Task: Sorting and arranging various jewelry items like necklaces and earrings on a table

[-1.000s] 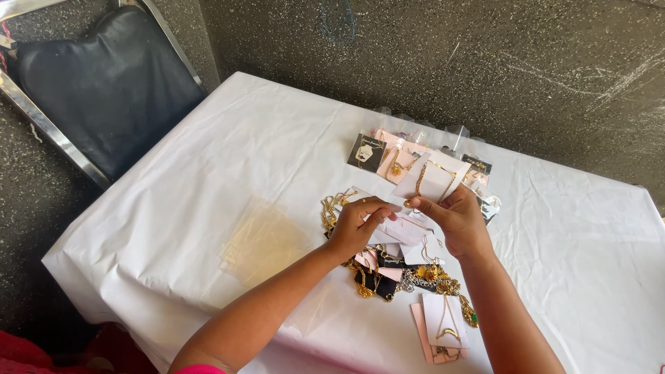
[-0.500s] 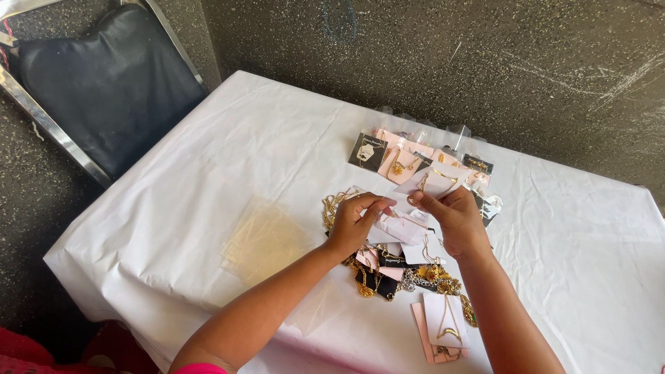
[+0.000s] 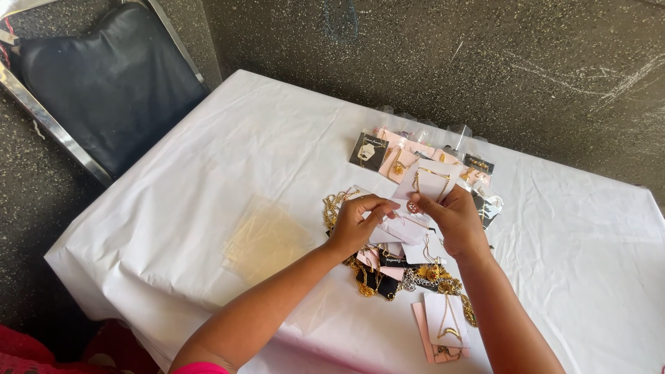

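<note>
Both my hands work over a heap of jewellery cards on a white-clothed table (image 3: 208, 180). My right hand (image 3: 451, 220) pinches a pale card carrying a gold necklace (image 3: 429, 181), held upright above the heap. My left hand (image 3: 358, 221) has its fingertips closed on the card's lower edge, near a small round pendant (image 3: 413, 206). Under my hands lie loose gold chains (image 3: 429, 277) and pink, black and white cards.
A row of bagged jewellery cards (image 3: 388, 152) lies behind my hands. A stack of clear plastic sleeves (image 3: 267, 239) lies left of the heap. Another pink card with a necklace (image 3: 443, 325) sits near the front edge. A black padded chair (image 3: 104, 83) stands at the table's far left corner.
The card with the necklace has risen slightly and turned more upright between my hands. My left fingertips have closed in on its lower edge.
</note>
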